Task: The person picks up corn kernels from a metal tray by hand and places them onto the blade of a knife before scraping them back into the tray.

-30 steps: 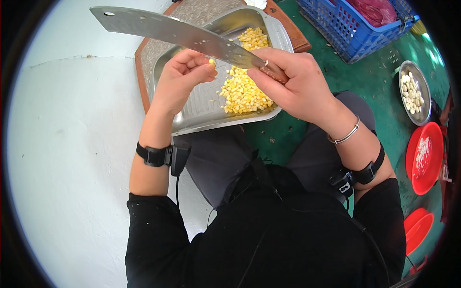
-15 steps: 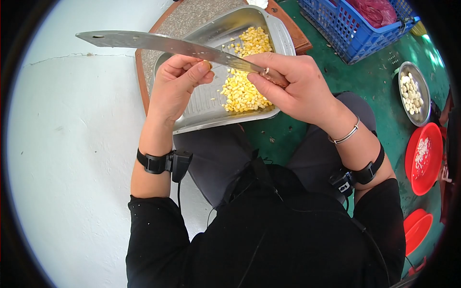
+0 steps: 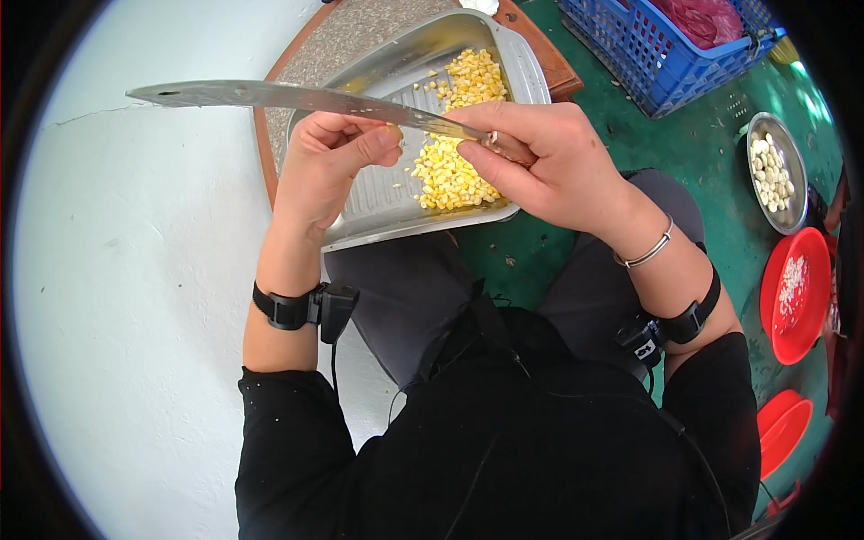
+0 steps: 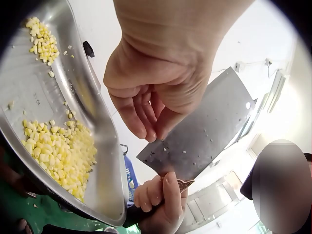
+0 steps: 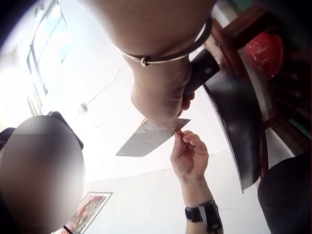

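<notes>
My right hand (image 3: 558, 157) grips a cleaver (image 3: 261, 94) by its dark handle (image 5: 202, 71), holding it above the tray with the blade pointing left. Small crumbs stick to the blade's broad face (image 4: 204, 122). Thumb and fingertips of my left hand (image 3: 328, 162) are drawn together right at the blade's edge; I cannot tell whether a bit of food sits between them. Beneath both hands, a metal tray (image 3: 360, 212) contains loose yellow corn kernels (image 3: 450, 175), mostly along its right side.
The tray stands on a wood-edged, speckled table (image 3: 355, 36) beside a white wall (image 3: 117, 270). A blue crate (image 3: 652, 76) is at upper right. Along the right lie a metal bowl (image 3: 800, 202) of pale round pieces, a red basin (image 3: 796, 333) with white bits, and another red basin (image 3: 781, 436).
The cleaver has turned so its broad face shows less to the head camera, and its tip has dropped leftward. The yellow bit at my left fingertips no longer shows.
</notes>
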The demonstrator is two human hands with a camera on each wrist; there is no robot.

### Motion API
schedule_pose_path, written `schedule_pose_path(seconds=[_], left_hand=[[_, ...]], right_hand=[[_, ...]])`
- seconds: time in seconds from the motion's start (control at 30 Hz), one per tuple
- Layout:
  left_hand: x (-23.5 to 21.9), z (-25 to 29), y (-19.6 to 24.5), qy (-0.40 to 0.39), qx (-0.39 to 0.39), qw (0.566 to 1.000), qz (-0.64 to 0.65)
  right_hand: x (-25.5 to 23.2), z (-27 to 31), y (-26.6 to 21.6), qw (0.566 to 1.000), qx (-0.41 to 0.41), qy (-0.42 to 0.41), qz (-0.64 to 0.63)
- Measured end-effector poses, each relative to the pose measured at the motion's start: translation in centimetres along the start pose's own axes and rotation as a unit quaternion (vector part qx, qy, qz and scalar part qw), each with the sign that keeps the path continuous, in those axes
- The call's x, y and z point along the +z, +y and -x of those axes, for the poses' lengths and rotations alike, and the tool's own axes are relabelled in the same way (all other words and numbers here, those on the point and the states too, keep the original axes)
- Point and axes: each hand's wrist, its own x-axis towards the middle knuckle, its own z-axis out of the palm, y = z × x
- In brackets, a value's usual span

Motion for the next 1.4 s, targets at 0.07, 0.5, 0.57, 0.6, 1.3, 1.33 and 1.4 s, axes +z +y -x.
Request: schedule_pose_path(seconds=[0.07,0.5,0.57,0.6,1.3,1.33,1.4], left_hand=[[0.0,0.0,0.1,-0.014,0.001,1.0,-0.014],[1.0,-0.4,1.1,-0.018,-0.06,0.983,-0.175],[0.6,-0.5,0.5,-0.027,-0.034,0.983,-0.177],[0.7,-0.6,0.3,-0.031,-0.05,0.976,-0.208],[-9.4,-4.0,-7.0,0.049,-0.115,0.755,-0.643],[-9.4,-4.1,-7.2,0.054,-0.112,0.753,-0.646],[-9.1,-3.9,-7.2,0.048,-0.123,0.787,-0.602]], right_hand=[[0.2,0.0,0.0,1.0,-0.003,0.005,-0.009],[-0.1,-0.1,-0.3,0.999,0.021,-0.011,-0.036],[0.0,-0.1,-0.3,0.999,0.025,0.006,-0.038],[-0.1,0.0,-0.3,0.999,0.029,0.024,-0.04],[-0.2,-0.3,-0.1,0.997,0.058,0.054,-0.026],[-0.2,-0.3,-0.1,0.996,0.059,0.054,-0.025],[-0.2,-0.3,-0.1,0.997,0.055,0.053,-0.025]])
